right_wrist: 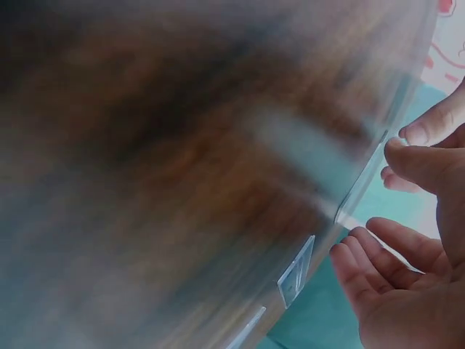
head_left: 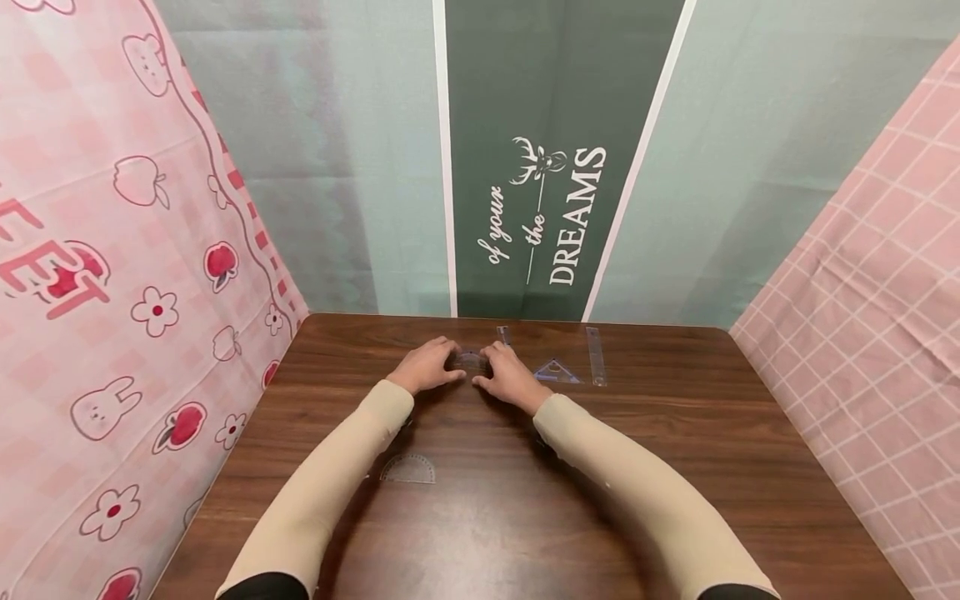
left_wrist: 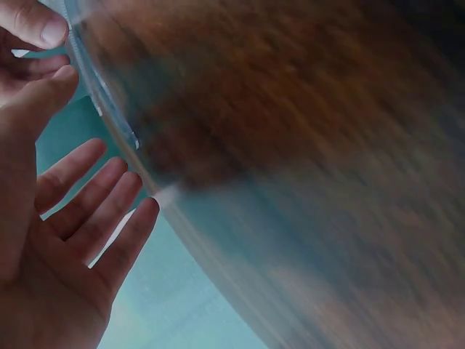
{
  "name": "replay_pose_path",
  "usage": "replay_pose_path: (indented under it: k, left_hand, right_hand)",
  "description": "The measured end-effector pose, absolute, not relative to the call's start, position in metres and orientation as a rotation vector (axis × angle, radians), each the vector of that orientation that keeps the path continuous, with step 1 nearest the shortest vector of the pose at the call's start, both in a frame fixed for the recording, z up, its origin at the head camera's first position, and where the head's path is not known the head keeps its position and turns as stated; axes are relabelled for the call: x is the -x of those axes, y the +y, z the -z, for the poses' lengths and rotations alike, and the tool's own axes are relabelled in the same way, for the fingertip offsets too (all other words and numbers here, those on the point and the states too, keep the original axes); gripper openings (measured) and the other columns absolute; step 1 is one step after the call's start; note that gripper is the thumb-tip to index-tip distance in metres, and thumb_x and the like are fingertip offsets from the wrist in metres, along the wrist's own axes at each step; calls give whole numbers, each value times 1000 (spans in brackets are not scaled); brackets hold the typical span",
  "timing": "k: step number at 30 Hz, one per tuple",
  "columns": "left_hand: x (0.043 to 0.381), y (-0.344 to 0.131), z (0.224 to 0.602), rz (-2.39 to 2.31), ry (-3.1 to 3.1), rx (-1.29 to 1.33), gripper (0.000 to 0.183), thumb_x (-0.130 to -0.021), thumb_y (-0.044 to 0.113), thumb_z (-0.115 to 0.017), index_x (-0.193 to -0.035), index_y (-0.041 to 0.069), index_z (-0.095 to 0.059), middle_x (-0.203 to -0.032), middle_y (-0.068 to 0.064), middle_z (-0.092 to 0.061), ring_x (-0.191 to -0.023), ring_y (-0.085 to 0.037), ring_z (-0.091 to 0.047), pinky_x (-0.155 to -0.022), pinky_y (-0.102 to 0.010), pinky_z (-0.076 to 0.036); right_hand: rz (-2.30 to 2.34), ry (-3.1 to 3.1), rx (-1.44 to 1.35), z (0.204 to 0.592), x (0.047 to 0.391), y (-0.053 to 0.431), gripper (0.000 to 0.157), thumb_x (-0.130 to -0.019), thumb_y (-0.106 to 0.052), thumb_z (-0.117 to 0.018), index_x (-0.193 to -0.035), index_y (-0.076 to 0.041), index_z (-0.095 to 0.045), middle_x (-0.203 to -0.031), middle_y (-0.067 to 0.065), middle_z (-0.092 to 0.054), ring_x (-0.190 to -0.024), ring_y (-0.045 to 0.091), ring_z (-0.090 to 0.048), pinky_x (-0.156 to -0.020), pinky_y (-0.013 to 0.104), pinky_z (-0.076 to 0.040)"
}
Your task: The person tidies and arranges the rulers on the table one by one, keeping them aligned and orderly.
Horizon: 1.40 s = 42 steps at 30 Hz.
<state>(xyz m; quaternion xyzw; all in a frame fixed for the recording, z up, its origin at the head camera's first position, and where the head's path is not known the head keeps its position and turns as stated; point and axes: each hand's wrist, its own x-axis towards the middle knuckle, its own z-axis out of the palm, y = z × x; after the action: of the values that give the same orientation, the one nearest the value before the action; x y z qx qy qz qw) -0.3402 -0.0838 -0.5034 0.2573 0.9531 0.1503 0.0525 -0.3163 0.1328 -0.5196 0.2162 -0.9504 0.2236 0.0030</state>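
A clear protractor (head_left: 471, 362) with a bluish tint lies near the far edge of the table, between both hands. On its left side is my left hand (head_left: 429, 365), fingers spread and relaxed in the left wrist view, thumb close to the protractor's near side. My right hand (head_left: 513, 380) flanks it on the right, its fingers (right_wrist: 360, 265) loosely extended. Neither hand curls round the protractor. Just beyond the right hand is a short clear ruler (head_left: 503, 334), partly hidden by the fingers. A clear blue-edged set square (head_left: 557, 372) lies right of that hand.
A longer clear ruler (head_left: 596, 357) lies farther right. Closer to me, beside the left forearm, is another clear protractor (head_left: 408, 470). The brown wooden table (head_left: 480, 533) ends at a green curtain (head_left: 555, 100), with pink patterned cloths on both sides.
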Motion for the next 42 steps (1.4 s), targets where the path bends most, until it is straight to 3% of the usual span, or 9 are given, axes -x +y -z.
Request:
replay_pose_path:
  k: [10, 22, 42]
  left_hand:
    - [350, -68, 511, -336, 2938, -740, 59, -103, 43, -74, -148, 9, -61, -146, -13, -60, -134, -30, -61, -106, -52, -54]
    - [353, -64, 513, -329, 3010, -712, 50, -99, 45, -78, -136, 11, -72, -133, -11, -67, -121, -27, -66, -101, -47, -56]
    - [349, -59, 515, -362, 3043, -658, 40, -97, 39, -82, -124, 9, -77, -120, -10, -71, -113, -29, -70, -98, -48, -58]
  right_hand:
    - [-683, -3059, -598, 523, 329, 128, 57, -101, -29, -79, -142, 5, -60, -135, 20, -58, -126, 36, -56, -109, 47, -49]
    - [-614, -3068, -600, 519, 339, 125, 43, -98, -27, -83, -124, 6, -71, -114, 17, -61, -109, 34, -58, -99, 45, -51]
    - [-645, -3072, -574, 519, 331, 124, 45, -99, -28, -82, -129, 4, -71, -114, 16, -61, -105, 30, -58, -94, 43, -51]
